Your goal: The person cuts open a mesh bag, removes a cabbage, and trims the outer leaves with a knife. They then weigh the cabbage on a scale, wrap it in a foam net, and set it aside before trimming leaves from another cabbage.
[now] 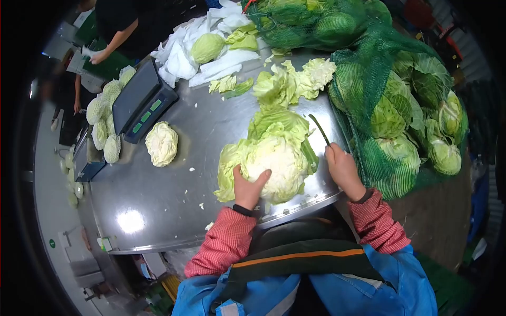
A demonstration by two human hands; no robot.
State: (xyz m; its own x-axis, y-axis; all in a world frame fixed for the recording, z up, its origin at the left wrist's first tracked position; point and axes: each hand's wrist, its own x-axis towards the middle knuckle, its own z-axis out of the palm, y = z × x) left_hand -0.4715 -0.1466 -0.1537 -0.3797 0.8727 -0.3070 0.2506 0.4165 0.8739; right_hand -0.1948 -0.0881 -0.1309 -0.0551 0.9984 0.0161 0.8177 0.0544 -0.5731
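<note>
A pale cabbage [279,166] lies on the metal table near its front edge, with loosened green outer leaves [276,126] spread around its far and left sides. My left hand [249,187] grips the near left side of the cabbage, thumb on top. To the right of the cabbage, my right hand [341,166] is closed around a thin, dark knife [319,129], its blade pointing away and slightly left. The knife is apart from the cabbage. A trimmed cabbage [162,144] sits farther left on the table.
Green net sacks of cabbages [387,105] crowd the right side. Loose leaves [295,81] lie beyond the cabbage. A scale [143,102] stands at left, beside net-wrapped cabbages [105,113]. White foam nets [182,52] pile at the back. Another person's hand [99,56] shows upper left.
</note>
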